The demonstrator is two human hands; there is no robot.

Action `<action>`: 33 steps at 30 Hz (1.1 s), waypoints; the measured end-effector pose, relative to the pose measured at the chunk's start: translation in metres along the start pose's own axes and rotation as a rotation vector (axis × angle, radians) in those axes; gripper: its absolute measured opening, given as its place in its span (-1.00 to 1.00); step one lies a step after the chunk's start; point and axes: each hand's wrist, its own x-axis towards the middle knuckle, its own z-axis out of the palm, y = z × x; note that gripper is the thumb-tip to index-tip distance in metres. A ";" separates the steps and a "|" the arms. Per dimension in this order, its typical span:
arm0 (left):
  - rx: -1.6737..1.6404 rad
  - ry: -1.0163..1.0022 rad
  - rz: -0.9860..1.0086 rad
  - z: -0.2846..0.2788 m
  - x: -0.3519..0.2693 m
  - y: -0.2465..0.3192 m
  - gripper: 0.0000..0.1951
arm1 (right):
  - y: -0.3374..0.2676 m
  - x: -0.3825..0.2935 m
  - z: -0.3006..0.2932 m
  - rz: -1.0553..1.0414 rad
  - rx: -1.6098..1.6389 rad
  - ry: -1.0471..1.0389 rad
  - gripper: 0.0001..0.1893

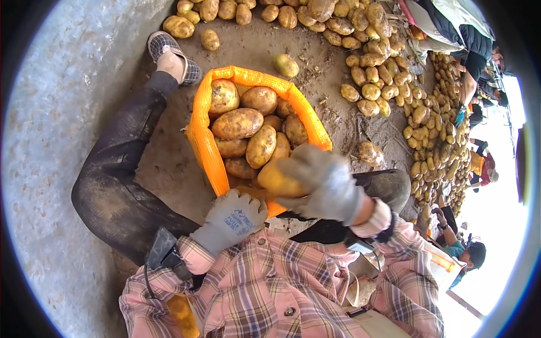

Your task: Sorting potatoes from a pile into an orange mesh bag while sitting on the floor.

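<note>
Between my legs stands an orange mesh sack (pixel 211 160) with its rim rolled outward, filled with several large potatoes (pixel 237 123). My left hand (pixel 232 219), in a grey coated work glove, grips the sack's near rim with curled fingers. Over the near right side of the sack's mouth, my gloved right hand (pixel 325 181) holds a potato (pixel 281 179); both are blurred. The held potato hides part of the sack's contents. One loose potato (pixel 286 65) lies on the dirt just beyond the far rim.
Potatoes (pixel 372 76) lie heaped ahead and to the right, merging into a long pile (pixel 439 143). A single potato (pixel 371 153) rests near my right knee. A pale wall (pixel 63 148) rises at left. Other people (pixel 469 253) are along the right side.
</note>
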 end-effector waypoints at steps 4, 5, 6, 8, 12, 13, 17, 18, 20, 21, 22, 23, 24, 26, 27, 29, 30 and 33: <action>-0.090 0.043 0.034 0.001 -0.013 0.004 -0.74 | -0.021 0.005 0.075 0.005 -0.104 -0.524 -0.41; -0.098 0.054 0.039 0.005 -0.014 0.005 -0.75 | -0.018 0.006 0.070 0.005 -0.110 -0.525 -0.41; -0.161 0.167 -0.048 0.009 -0.012 0.002 -0.74 | -0.014 0.005 0.059 -0.010 -0.104 -0.465 -0.37; -0.135 0.167 -0.095 -0.003 -0.018 -0.004 -0.72 | -0.007 -0.002 0.055 -0.073 0.004 -0.380 -0.28; -0.171 0.076 -0.124 0.001 -0.001 0.002 -0.61 | -0.001 -0.014 0.056 -0.148 0.021 -0.398 -0.37; -0.158 0.092 -0.116 -0.002 0.001 0.000 -0.61 | -0.002 -0.011 0.055 -0.142 0.003 -0.387 -0.37; -0.228 -0.024 -0.144 -0.010 -0.004 -0.002 -0.49 | 0.020 -0.003 0.034 -0.081 0.152 -0.481 -0.31; -0.208 -0.095 -0.057 -0.011 -0.006 -0.005 -0.46 | 0.030 0.018 0.003 0.057 0.513 -0.531 -0.41; -0.205 -0.090 -0.037 -0.020 -0.006 -0.010 -0.44 | 0.072 0.050 -0.011 0.217 0.711 -0.256 -0.56; -0.195 -0.098 -0.044 -0.028 -0.013 -0.010 -0.42 | 0.093 0.074 -0.003 0.211 0.556 0.052 -0.61; -0.157 -0.083 0.016 -0.020 -0.005 -0.012 -0.43 | 0.125 0.097 -0.003 0.251 0.254 0.158 -0.59; -0.172 -0.101 0.012 -0.014 -0.006 -0.011 -0.43 | 0.157 0.121 0.018 0.245 0.067 0.148 -0.55; -0.189 -0.041 0.037 -0.007 -0.006 -0.010 -0.44 | 0.184 0.137 0.033 0.232 0.029 0.035 -0.52; -0.221 -0.007 0.046 -0.002 -0.006 -0.008 -0.45 | 0.234 0.165 0.086 0.155 -0.014 -0.180 -0.45; -0.208 0.023 0.030 -0.004 -0.004 -0.007 -0.46 | 0.245 0.172 0.108 0.102 -0.025 -0.294 -0.42; -0.220 0.011 -0.009 -0.013 -0.002 -0.001 -0.46 | 0.255 0.181 0.140 0.145 -0.239 -0.311 -0.39; -0.131 -0.009 -0.024 -0.015 0.000 -0.002 -0.45 | 0.254 0.185 0.148 0.250 -0.141 -0.279 -0.38; -0.088 -0.029 -0.017 -0.009 -0.006 0.002 -0.43 | 0.245 0.177 0.135 0.421 -0.014 -0.301 -0.38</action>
